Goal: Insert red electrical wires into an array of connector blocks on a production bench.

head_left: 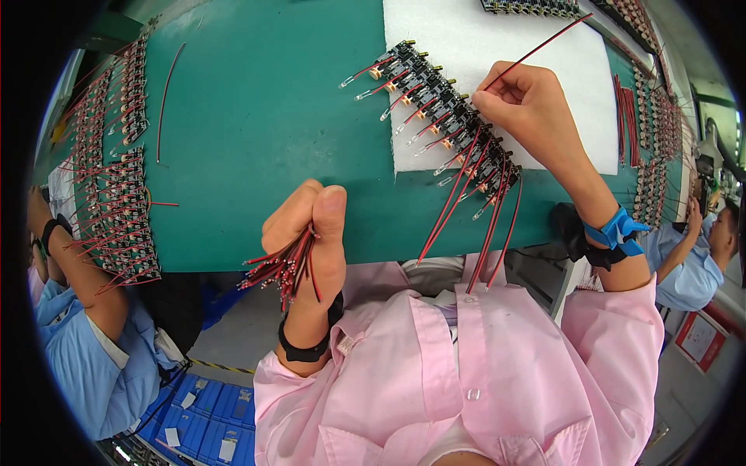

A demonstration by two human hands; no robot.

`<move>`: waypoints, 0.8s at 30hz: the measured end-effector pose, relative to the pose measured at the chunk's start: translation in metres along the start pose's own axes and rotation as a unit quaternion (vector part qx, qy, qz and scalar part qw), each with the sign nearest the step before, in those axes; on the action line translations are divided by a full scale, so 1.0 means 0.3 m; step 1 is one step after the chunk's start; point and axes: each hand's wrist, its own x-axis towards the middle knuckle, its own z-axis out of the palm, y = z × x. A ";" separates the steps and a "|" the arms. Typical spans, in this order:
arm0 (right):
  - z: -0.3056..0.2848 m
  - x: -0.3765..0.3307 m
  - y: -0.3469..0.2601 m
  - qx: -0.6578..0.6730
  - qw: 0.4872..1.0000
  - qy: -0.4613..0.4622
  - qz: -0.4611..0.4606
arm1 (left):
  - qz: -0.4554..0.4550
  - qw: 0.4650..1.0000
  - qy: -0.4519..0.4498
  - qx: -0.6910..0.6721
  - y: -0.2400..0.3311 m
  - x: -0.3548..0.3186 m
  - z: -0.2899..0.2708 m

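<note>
My left hand (309,225) is closed around a bundle of short red and black wires (281,269), held over the near edge of the green table (256,116). My right hand (527,101) pinches one long red wire (544,45) and rests its end on a diagonal strip of small black circuit boards (443,105). That strip lies across a white foam pad (497,46). Red and black wires (486,225) hang from the lower boards toward my lap. A blue strap (618,231) wraps my right wrist and a black band (307,349) my left.
More board strips with red leads (116,210) lie at the table's left, beside a loose red wire (167,93). Further board rows (649,163) and a wire bundle (625,120) line the right edge. People in blue sit at left (85,342) and right (691,264). Blue bins (202,415) stand below.
</note>
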 end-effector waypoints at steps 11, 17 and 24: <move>0.008 -0.002 0.004 -0.005 1.000 0.011 -0.001 | -0.005 1.000 -0.003 0.003 0.005 0.001 0.000; 0.012 -0.004 0.003 -0.013 1.000 0.017 -0.003 | -0.002 1.000 -0.004 0.000 0.003 0.002 0.001; 0.018 -0.014 -0.002 -0.013 0.999 0.031 -0.009 | 0.000 1.000 0.003 -0.003 0.015 0.001 0.004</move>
